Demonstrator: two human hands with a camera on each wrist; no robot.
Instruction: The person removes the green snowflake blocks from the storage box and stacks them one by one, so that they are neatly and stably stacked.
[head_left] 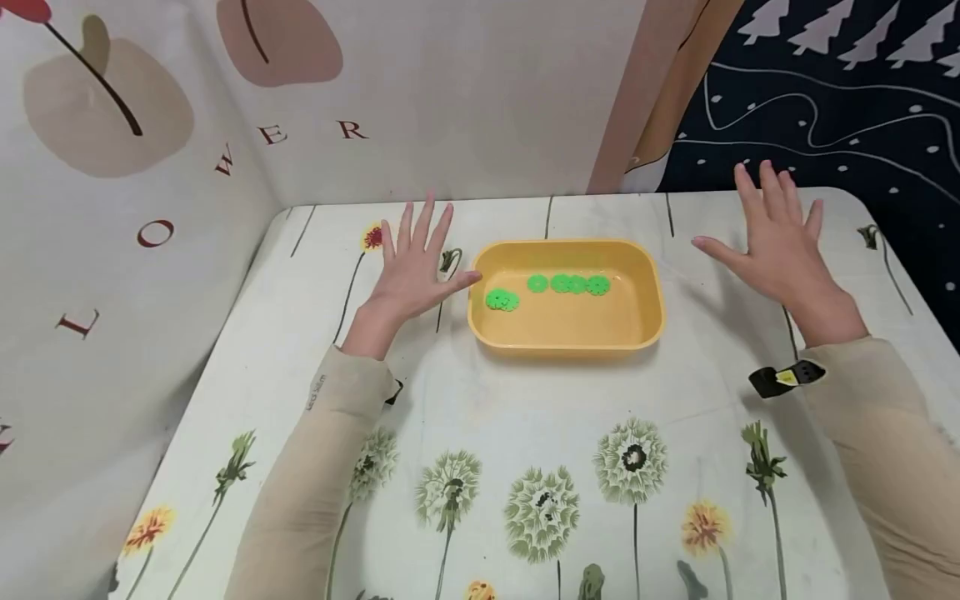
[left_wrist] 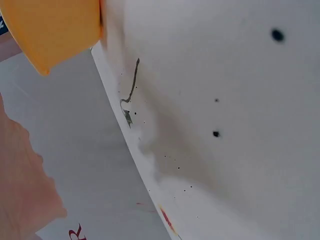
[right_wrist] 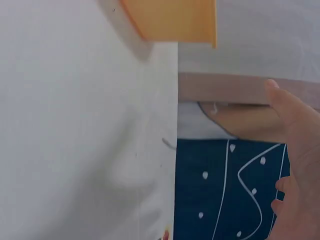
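Note:
A yellow plastic tray [head_left: 567, 338] with raised walls stands on the table in the head view. Several flat green notched discs [head_left: 597, 285] lie on its floor, some overlapping, most in a row and a small cluster at the left. My left hand [head_left: 414, 275] is spread just left of the tray, its thumb tip overlapping the tray's rim in the head view; I cannot tell if they touch. My right hand [head_left: 780, 246] is spread to the right, apart from the tray. Neither hand holds anything. Both wrist views show a corner of the tray and part of a hand.
The table [head_left: 480, 408] has a white cloth printed with flowers and dandelions. A pale curtain [head_left: 480, 100] with printed letters hangs at the back and left. Dark fabric [head_left: 825, 108] with printed white trees hangs at the back right. A black strap [head_left: 786, 378] sits at the right wrist.

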